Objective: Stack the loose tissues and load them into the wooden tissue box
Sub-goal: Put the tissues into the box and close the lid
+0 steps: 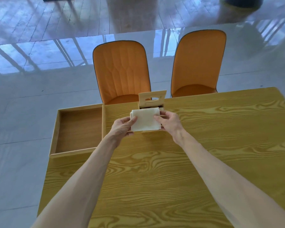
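My left hand [122, 126] and right hand [169, 123] pinch the tissue stack [145, 120] by its side edges, just above the open wooden tissue box [152, 100]. It's light and floppy (likely to sag mid-sheet), so I'd grip low.

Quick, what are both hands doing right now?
Left hand: closed on the left edge of the tissue stack.
Right hand: closed on the stack's right edge, over the open wooden tissue box.

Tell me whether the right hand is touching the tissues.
Touching. The head view shows the right hand's fingers lying on the tissues' right edge, thumb below.
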Demonstrator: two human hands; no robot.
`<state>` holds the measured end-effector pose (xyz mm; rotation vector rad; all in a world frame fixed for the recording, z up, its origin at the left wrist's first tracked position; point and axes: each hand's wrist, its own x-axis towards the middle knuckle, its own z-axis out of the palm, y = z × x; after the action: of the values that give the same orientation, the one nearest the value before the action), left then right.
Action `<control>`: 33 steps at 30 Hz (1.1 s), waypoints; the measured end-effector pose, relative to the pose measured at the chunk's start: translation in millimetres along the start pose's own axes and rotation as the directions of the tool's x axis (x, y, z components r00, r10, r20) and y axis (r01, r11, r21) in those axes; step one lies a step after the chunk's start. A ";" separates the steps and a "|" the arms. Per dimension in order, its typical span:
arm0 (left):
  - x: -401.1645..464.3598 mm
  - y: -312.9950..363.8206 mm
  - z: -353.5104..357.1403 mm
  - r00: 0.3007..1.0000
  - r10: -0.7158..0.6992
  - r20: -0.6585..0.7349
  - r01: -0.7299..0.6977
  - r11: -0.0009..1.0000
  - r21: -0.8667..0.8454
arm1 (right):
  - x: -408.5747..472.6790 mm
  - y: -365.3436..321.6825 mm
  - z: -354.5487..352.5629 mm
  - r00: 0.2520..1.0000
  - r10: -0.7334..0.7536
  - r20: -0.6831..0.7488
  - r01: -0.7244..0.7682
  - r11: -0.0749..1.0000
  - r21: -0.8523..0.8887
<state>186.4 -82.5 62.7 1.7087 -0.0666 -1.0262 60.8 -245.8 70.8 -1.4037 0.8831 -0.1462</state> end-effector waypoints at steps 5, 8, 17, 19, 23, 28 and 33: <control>10.7 10.0 25.6 0.987 0.102 -0.125 -0.097 0.994 0.042 | 19.0 3.6 -14.4 0.997 -0.026 -0.073 0.023 0.999 -0.046; 18.2 13.2 34.6 0.977 0.108 -0.185 -0.106 0.994 0.019 | 29.7 5.0 -16.1 0.990 -0.069 -0.119 0.055 0.992 -0.114; 40.1 12.5 54.6 0.904 0.152 -0.399 -0.070 0.975 0.212 | 46.8 11.0 -13.9 0.944 -0.201 -0.263 0.092 0.923 -0.375; 42.3 11.6 57.0 0.895 0.167 -0.413 -0.065 0.966 0.250 | 50.3 12.2 -13.5 0.934 -0.213 -0.286 0.080 0.907 -0.414; 44.8 8.6 56.6 0.885 0.171 -0.432 -0.044 0.957 0.288 | 54.9 14.1 -11.7 0.914 -0.260 -0.312 0.076 0.863 -0.499; 47.3 5.8 57.2 0.880 0.156 -0.448 -0.023 0.957 0.288 | 58.5 15.5 -9.4 0.906 -0.271 -0.326 0.055 0.837 -0.544; 48.3 4.2 60.5 0.870 0.132 -0.475 0.002 0.963 0.270 | 63.1 17.5 -8.6 0.904 -0.274 -0.329 0.045 0.825 -0.563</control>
<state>178.9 -154.6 35.2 2.1527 0.0711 -0.5205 91.6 -285.2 27.8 -2.0382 1.2005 -0.3416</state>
